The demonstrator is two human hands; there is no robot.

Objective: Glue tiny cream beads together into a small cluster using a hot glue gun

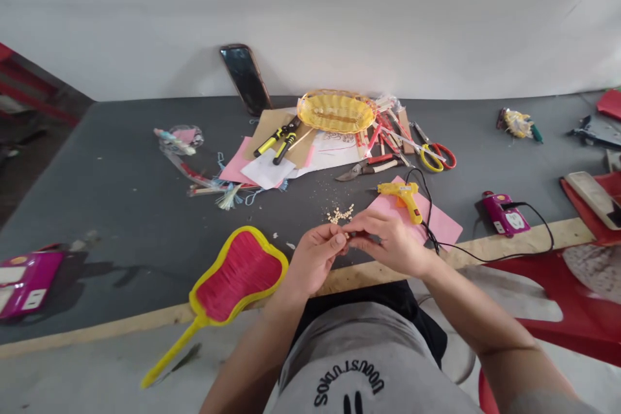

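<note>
Near the table's front edge my left hand [317, 252] and my right hand [385, 238] meet, fingertips pinched together. Between them is a small pale piece, mostly covered by the fingers and too small to name. Just beyond the fingertips lies a little heap of pale cut bits [339, 213], with crumbs scattered behind it. A yellow glue gun [402, 197] rests on pink paper [444, 228] close to my right hand. To the left of my left hand, a red fan [240, 272] with a yellow rim lies with its handle sticking out past the table edge.
Toward the back are a yellow basket [334, 113], black-and-yellow pliers [285, 142], pruning shears [366, 168], scissors [436, 156] and a leaning phone [246, 79]. Purple power boxes lie left [33, 281] and right [505, 215]. A black cord [490, 260] runs along the front edge.
</note>
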